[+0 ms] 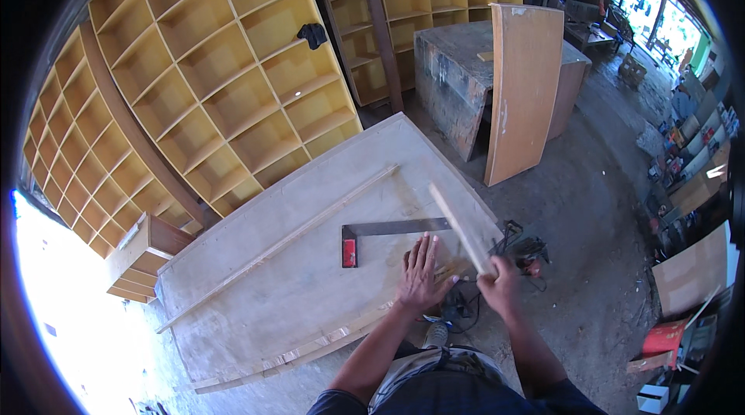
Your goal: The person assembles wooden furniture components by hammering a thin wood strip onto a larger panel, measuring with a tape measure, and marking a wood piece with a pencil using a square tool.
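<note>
My left hand [419, 274] lies flat on the pale wooden worktop [256, 306], fingers stretched out and thumb apart, holding nothing. Just beyond its fingertips is a try square [396, 227] with a dark blade and a red patch on its short arm [349, 250]. At the worktop's right edge my right hand [499, 284] is closed round the near end of a wooden strip [459, 226]. That strip is slightly blurred and points away from me, up and to the left. A longer thin wooden strip [279, 246] lies slantwise across the worktop.
Tall yellow pigeonhole shelves [225, 73] stand behind the worktop. Beyond its right corner are a worn dark box-like cabinet [454, 54] and an upright curved wooden panel [528, 93]. A power tool with a cord [528, 253] is beside my right hand. Boards and clutter line the right side.
</note>
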### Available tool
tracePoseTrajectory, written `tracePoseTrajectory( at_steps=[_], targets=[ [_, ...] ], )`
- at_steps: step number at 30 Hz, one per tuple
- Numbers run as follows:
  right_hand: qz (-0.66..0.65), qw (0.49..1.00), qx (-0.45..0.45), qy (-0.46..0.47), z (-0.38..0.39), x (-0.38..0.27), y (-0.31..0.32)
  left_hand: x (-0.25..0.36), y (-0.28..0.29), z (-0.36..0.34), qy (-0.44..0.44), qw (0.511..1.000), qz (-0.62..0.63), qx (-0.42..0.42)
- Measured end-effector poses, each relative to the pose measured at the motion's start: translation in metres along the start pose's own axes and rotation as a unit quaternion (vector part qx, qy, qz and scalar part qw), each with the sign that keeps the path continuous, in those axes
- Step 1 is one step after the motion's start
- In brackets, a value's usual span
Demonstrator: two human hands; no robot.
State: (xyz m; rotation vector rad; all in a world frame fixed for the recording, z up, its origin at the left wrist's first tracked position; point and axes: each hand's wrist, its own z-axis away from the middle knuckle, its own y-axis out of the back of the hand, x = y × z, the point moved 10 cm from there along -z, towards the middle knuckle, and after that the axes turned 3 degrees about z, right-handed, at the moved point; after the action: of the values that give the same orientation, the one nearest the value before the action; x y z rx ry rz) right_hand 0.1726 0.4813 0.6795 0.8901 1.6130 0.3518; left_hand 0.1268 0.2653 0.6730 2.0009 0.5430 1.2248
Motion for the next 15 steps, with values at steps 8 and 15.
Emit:
tracePoseTrajectory(
  at_steps=[8,15],
  targets=[
    [0.129,0.991,-0.029,0.013,-0.117,-0.032,-0.060,-0.071,0.058,0.028,0.030,0.961,0.172,0.214],
    [0.186,0.978,-0.098,-0.002,-0.163,-0.011,-0.128,-0.240,0.243,0.146,0.239,0.923,-0.164,0.253]
  ],
)
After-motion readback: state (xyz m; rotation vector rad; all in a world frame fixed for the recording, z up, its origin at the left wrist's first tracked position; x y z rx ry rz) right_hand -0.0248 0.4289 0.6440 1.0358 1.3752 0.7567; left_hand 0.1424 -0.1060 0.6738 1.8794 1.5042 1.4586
